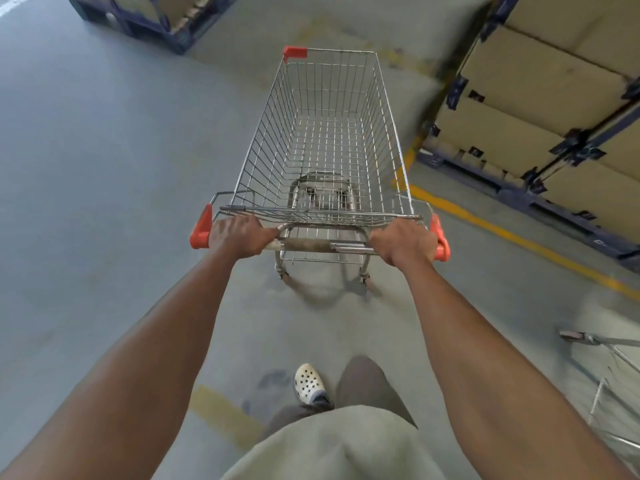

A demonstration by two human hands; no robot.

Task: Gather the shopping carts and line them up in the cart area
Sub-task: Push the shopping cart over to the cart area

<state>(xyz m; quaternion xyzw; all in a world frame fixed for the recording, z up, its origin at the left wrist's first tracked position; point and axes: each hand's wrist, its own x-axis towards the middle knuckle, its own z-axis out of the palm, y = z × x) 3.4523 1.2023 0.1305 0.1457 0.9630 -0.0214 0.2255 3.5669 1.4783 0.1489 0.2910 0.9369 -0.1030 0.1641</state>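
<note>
Grey concrete floor [86, 168] underfoot, in a warehouse-type space. On your right a yellow painted line [502, 230] runs diagonally beside a dark blue pallet [519, 199] carrying stacked brown cartons [536, 98]. The small dark labels on those cartons are blurred and no text can be read. At top left sits a second loaded pallet [149, 15], well apart from the cart; its print is likewise too blurred to read.

Task item: the shopping cart [263, 133], a wire basket on wheels, stands on the floor directly in front of you at centre view, its length pointing away from you. You can see red corner caps at near left [201, 230], near right [440, 239] and far left [294, 51]. The handle bar [311, 244] looks worn in the middle, and any lettering on it cannot be made out.

Your left grip [239, 237] is closed around the left end of the handle bar, just inside the near-left cap, knuckles up. Your right grip [403, 242] is closed around the right end, just beside the near-right cap. Both your forearms are bare and extended.

Another cart [609, 358] shows partly at the lower right edge, wire and a grey bar end only, near your right arm and apart from the cart you hold. Your white perforated clog [308, 382] is on the floor below the handle, with a faded yellow patch [221, 410] to its left.
</note>
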